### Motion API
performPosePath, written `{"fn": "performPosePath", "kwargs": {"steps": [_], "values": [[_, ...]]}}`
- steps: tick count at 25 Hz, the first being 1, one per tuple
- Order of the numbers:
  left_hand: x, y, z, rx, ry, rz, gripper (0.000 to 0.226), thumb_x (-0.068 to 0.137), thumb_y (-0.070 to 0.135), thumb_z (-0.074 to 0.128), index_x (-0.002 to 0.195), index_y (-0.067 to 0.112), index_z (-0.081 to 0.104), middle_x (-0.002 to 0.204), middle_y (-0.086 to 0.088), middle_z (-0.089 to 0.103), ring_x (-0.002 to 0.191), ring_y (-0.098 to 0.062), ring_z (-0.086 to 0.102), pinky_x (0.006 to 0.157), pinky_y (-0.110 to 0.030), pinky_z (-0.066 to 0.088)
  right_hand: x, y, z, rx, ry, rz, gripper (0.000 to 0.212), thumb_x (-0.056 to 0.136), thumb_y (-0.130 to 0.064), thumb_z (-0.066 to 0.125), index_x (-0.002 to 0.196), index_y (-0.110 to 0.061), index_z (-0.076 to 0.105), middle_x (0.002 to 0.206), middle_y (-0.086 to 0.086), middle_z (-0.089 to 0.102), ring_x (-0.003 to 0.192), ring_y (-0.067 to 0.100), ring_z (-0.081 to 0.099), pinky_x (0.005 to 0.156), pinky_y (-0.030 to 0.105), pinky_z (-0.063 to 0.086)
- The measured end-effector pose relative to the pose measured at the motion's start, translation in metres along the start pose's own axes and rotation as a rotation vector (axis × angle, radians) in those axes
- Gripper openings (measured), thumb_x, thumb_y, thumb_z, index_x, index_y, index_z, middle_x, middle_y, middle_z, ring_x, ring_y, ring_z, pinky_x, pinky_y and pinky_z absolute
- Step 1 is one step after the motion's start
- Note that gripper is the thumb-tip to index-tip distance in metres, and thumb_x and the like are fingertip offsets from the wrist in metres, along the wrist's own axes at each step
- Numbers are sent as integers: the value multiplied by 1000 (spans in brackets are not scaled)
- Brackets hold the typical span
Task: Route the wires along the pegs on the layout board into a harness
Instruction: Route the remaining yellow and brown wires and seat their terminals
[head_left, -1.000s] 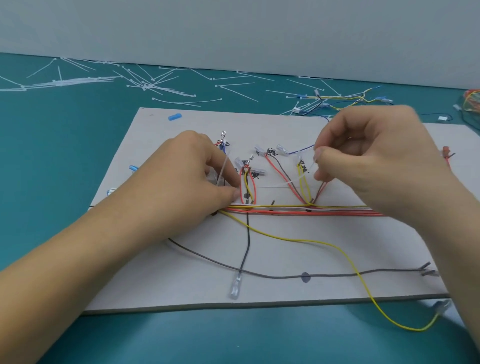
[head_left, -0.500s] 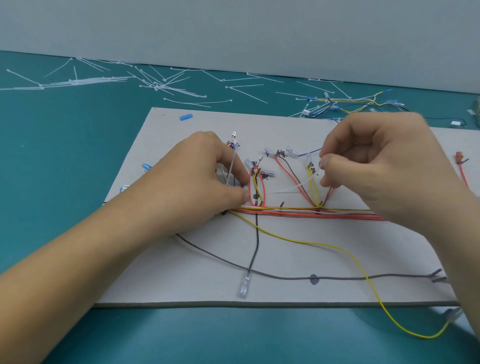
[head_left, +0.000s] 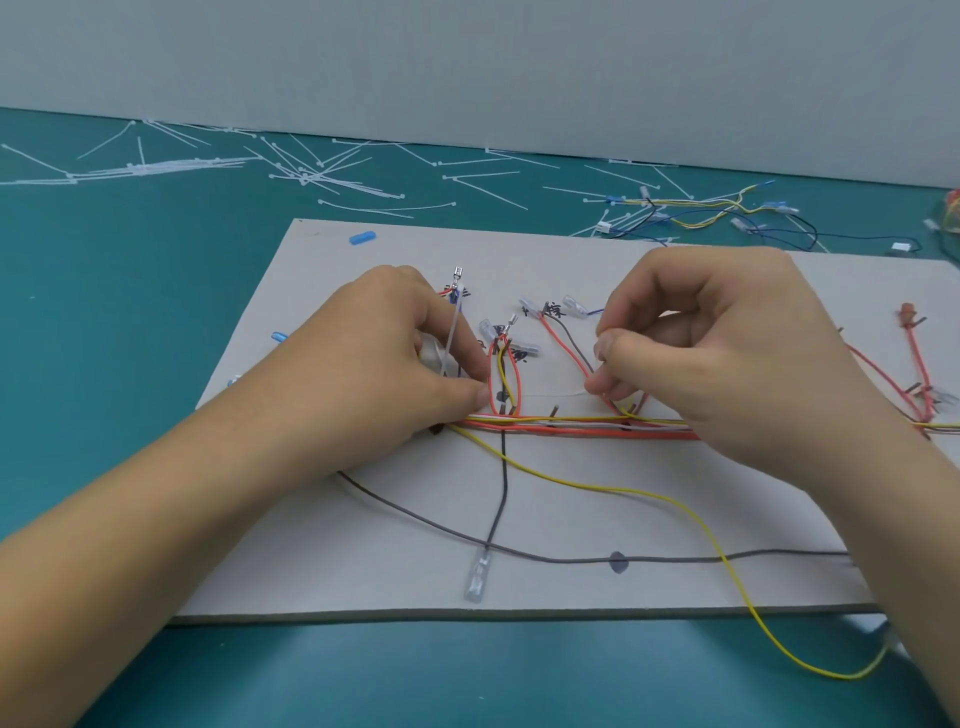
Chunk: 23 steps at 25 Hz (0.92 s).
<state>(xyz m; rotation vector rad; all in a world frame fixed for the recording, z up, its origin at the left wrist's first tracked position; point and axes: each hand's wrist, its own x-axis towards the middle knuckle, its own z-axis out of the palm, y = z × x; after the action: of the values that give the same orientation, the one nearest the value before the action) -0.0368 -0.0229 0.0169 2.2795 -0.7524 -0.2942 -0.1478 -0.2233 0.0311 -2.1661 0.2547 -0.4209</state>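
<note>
Pinching was what both of your hands did. Your right hand had its fingers curled, with thumb and forefinger closed on a thin white strand over the middle of the layout board. Your left hand was curled round a pale wire over the board's left half. That wire's metal end stood up past your knuckles toward the board's far edge, and your thumb tip pressed at the left end of the wire bundle. The white strand ran level from your right fingertips toward your left thumb, but I could not tell whether your left hand held it too.

The bundle of red, yellow and white wires lay straight across the board's middle from side to side, beside a dark peg. Red and yellow branches looped from it toward the far edge. A yellow wire left the bundle's left end, crossed the near half of the board and hung off its near right corner. A grey wire curved along the near edge. A dark wire ran from the bundle toward that edge and ended in a clear terminal. A blue sleeve lay at the far left corner. Beyond the far edge, white cable ties lay scattered on the teal table.
</note>
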Motion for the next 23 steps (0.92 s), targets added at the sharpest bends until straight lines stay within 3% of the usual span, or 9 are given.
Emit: {"fn": "performPosePath", "kwargs": {"steps": [6,11,16,23], "values": [[0,1,1,3,8,-9,11,71,34,88,73,38,79,94,15,63,83,7,56,55,-4,39,-1,-4,3,100,-8,75,18,82,4,65,71,-11,67,64,4,71,66,23,78,64,58,63],[0,0,1,27,11,-11,13,70,38,88,72,38,75,90,15,62,81,6,57,54,-9,36,0,-5,0,247,-6,175,17,87,9,58,73,2,65,65,14,70,66,30,77,59,43,64],[0,-1,0,15,11,3,12,70,38,87,74,38,76,88,14,62,82,8,56,55,-6,38,0,-8,-4,236,-24,238,15,84,5,59,72,1,66,66,14,71,66,32,76,50,34,58],[-1,-1,1,17,6,0,12,71,40,86,76,42,75,93,15,63,87,8,55,63,-17,40,2,-8,-10,256,10,254,15,87,9,57,76,4,65,66,14,69,68,34,77,62,45,64]]}}
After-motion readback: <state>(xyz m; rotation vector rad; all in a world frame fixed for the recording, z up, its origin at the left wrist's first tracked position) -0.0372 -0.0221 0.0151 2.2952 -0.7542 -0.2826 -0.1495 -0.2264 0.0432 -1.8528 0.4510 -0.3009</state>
